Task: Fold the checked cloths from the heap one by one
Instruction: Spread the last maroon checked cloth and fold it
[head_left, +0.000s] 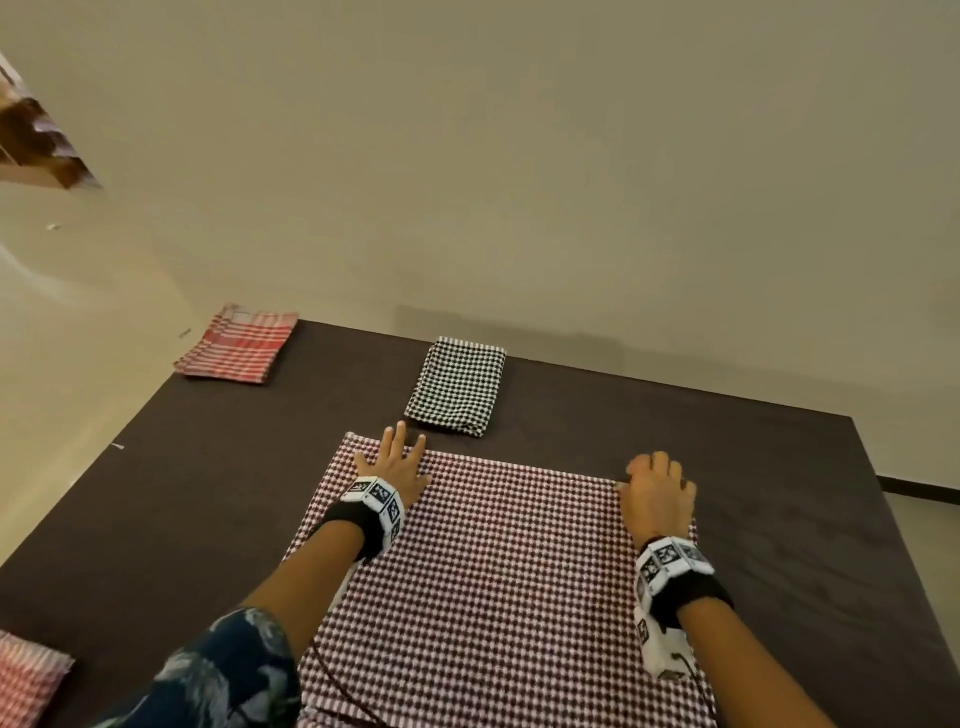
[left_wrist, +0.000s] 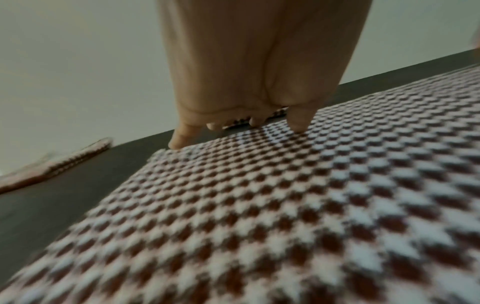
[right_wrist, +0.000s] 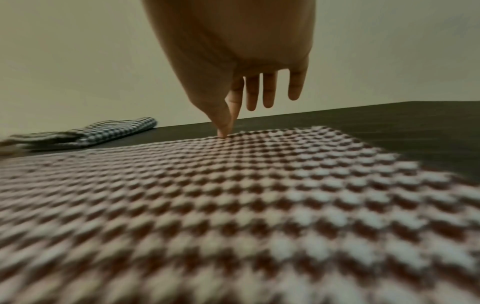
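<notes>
A maroon-and-white checked cloth (head_left: 498, 571) lies spread flat on the dark table (head_left: 789, 499). My left hand (head_left: 396, 457) rests flat on its far left corner with the fingers spread, and the fingertips (left_wrist: 298, 125) press the fabric (left_wrist: 259, 205) down. My right hand (head_left: 655, 480) is at the far right corner with the fingers curled. In the right wrist view its thumb and index finger (right_wrist: 225, 129) meet in a pinch at the cloth's far edge (right_wrist: 285, 135), while the other fingers hang loose.
A folded black-and-white checked cloth (head_left: 457, 384) lies just beyond the spread one. A folded red-and-white cloth (head_left: 236, 345) sits at the table's far left corner. Another red checked cloth (head_left: 26, 675) shows at the near left. A plain wall stands behind the table.
</notes>
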